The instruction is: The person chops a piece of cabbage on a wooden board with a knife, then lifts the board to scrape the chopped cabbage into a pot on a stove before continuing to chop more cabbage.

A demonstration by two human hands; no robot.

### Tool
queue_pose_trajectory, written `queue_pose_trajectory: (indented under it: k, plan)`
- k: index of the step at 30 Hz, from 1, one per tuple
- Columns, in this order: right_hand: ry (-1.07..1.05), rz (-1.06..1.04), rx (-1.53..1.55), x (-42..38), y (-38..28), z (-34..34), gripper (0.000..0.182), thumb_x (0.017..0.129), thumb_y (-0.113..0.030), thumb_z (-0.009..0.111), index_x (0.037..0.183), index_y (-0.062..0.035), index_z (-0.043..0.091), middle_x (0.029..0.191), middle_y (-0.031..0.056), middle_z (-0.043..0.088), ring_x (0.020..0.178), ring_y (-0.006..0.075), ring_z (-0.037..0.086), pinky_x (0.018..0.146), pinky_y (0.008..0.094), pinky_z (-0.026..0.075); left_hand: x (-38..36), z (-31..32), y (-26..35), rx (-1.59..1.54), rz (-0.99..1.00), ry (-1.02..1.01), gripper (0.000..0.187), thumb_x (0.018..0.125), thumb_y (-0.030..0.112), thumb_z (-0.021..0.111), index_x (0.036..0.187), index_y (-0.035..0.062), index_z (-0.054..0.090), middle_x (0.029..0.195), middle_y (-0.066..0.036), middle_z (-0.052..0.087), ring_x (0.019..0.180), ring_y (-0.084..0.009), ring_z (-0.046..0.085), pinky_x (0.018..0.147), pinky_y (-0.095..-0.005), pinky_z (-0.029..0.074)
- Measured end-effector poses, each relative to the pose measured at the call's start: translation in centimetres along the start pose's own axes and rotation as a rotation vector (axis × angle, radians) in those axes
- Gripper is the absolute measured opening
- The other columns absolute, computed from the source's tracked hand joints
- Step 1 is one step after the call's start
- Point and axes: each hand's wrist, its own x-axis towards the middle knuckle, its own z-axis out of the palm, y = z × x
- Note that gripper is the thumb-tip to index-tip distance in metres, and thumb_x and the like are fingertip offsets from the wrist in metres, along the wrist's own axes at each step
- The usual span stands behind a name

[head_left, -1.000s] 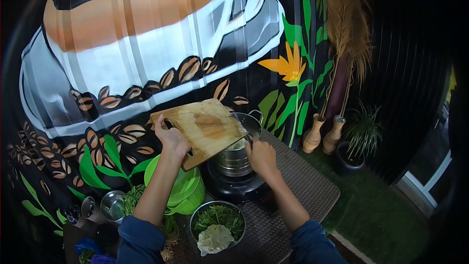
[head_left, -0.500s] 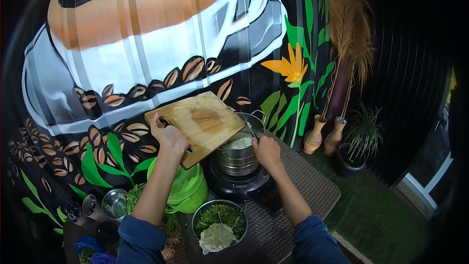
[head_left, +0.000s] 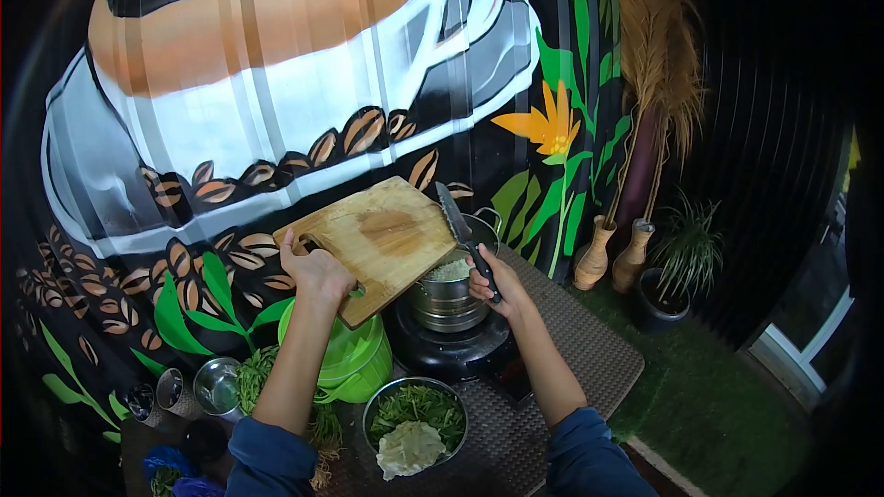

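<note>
A wooden cutting board (head_left: 373,232) is gripped at its handle end by my left hand (head_left: 318,269); it is held tilted above the table, its far corner over the pot. In my right hand (head_left: 498,285) is a knife (head_left: 455,213) with a black handle, blade pointing up, close to the board's right edge. Below both hands a steel pot (head_left: 449,306) sits on a black stove (head_left: 444,350). Pale chopped food (head_left: 451,271) shows inside the pot, partly hidden by the board and my right hand.
A bright green bucket (head_left: 354,359) stands left of the stove. In front is a metal bowl (head_left: 416,412) of leafy greens with a pale cabbage leaf (head_left: 410,449). Further left are a steel bowl (head_left: 217,387) and a bunch of greens (head_left: 256,375). A painted wall rises behind the table.
The knife has swung up from the pot's rim, and its blade now stands upright beside the board. The board has shifted slightly left and down.
</note>
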Motion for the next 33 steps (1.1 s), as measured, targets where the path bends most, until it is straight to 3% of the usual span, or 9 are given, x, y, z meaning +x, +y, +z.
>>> queue_pose_trajectory:
  k: [4,6,10,15,18,19,21,25,33]
  plan:
    - [-0.039,0.040,-0.031,-1.2,0.2,-0.7,0.036,0.101,-0.038,0.040,0.091,-0.0058,0.049,0.048,-0.0049,0.036,0.034,0.0059,0.031,0.036,0.0213,0.026,0.6,-1.2,0.7,0.017,-0.046,-0.094,0.093,0.079,0.063,0.040,0.145,0.0002,0.022,0.153,-0.020,0.019,0.141,-0.0367,0.018,0.112,-0.0581,0.004]
    - [-0.057,0.071,-0.030,-2.7,-0.1,-1.5,0.036,0.101,-0.038,0.040,0.090,-0.0057,0.049,0.048,-0.0049,0.036,0.033,0.0058,0.030,0.036,0.0214,0.026,0.1,0.1,0.6,-0.045,0.015,0.089,0.097,0.078,0.065,0.038,0.147,-0.0004,0.016,0.156,-0.020,0.011,0.143,-0.0372,0.011,0.111,-0.0568,-0.003]
    - [-0.058,0.171,-0.077,-7.1,-1.1,-4.1,0.036,0.101,-0.038,0.041,0.089,-0.0051,0.051,0.046,-0.0044,0.036,0.031,0.0059,0.028,0.033,0.0212,0.024,1.1,-0.7,0.9,-0.073,0.021,0.105,0.099,0.077,0.065,0.038,0.148,0.0001,0.014,0.156,-0.020,0.006,0.144,-0.0365,0.006,0.110,-0.0553,-0.009]
    - [0.133,0.113,-0.391,-10.2,-3.4,-3.1,0.035,0.100,-0.035,0.042,0.088,-0.0040,0.052,0.046,-0.0024,0.039,0.032,0.0067,0.032,0.033,0.0208,0.026,1.8,-1.4,-0.5,-0.101,0.066,0.015,0.092,0.077,0.062,0.040,0.145,0.0018,0.025,0.153,-0.019,0.022,0.141,-0.0368,0.020,0.112,-0.0561,0.007]
    - [0.229,-0.153,-0.747,-9.0,-3.1,0.2,0.029,0.097,-0.027,0.045,0.087,-0.0018,0.055,0.049,-0.0006,0.040,0.036,0.0069,0.035,0.034,0.0219,0.026,2.7,-1.9,-1.4,-0.006,0.092,0.041,0.089,0.077,0.061,0.040,0.143,0.0022,0.029,0.150,-0.019,0.028,0.138,-0.0369,0.026,0.112,-0.0554,0.013]
    - [0.261,-0.246,-0.965,-8.3,-2.1,0.6,0.030,0.095,-0.029,0.048,0.090,-0.0003,0.056,0.050,0.0076,0.050,0.037,0.0165,0.047,0.038,0.0288,0.036,2.7,-1.8,-1.7,-0.004,0.088,0.039,0.089,0.077,0.061,0.040,0.143,0.0022,0.029,0.150,-0.019,0.028,0.138,-0.0369,0.026,0.112,-0.0554,0.013]
    - [0.292,-0.737,-1.458,-6.4,0.9,1.7,0.032,0.092,-0.031,0.053,0.093,0.0006,0.056,0.058,0.0175,0.059,0.049,0.0311,0.059,0.048,0.0395,0.046,2.6,-1.6,-2.3,-0.065,0.029,0.052,0.089,0.077,0.060,0.040,0.143,0.0016,0.029,0.150,-0.019,0.027,0.138,-0.0371,0.026,0.112,-0.0554,0.013]
    - [0.211,-0.664,-1.755,-4.8,2.6,4.8,0.031,0.090,-0.031,0.056,0.098,-0.0008,0.055,0.063,0.0207,0.062,0.060,0.0380,0.063,0.058,0.0473,0.049,2.1,-1.5,-2.7,-0.066,-0.044,0.024,0.088,0.078,0.061,0.040,0.142,0.0014,0.031,0.148,-0.019,0.031,0.136,-0.0363,0.028,0.112,-0.0532,0.015]
    - [0.554,-0.405,-1.772,-2.0,0.2,2.6,0.034,0.090,-0.027,0.052,0.090,0.0072,0.057,0.073,0.0280,0.063,0.071,0.0440,0.064,0.068,0.0502,0.052,0.4,-1.0,-1.9,-0.047,-0.011,0.014,0.087,0.079,0.060,0.039,0.142,0.0009,0.030,0.148,-0.020,0.030,0.137,-0.0373,0.028,0.112,-0.0542,0.015]
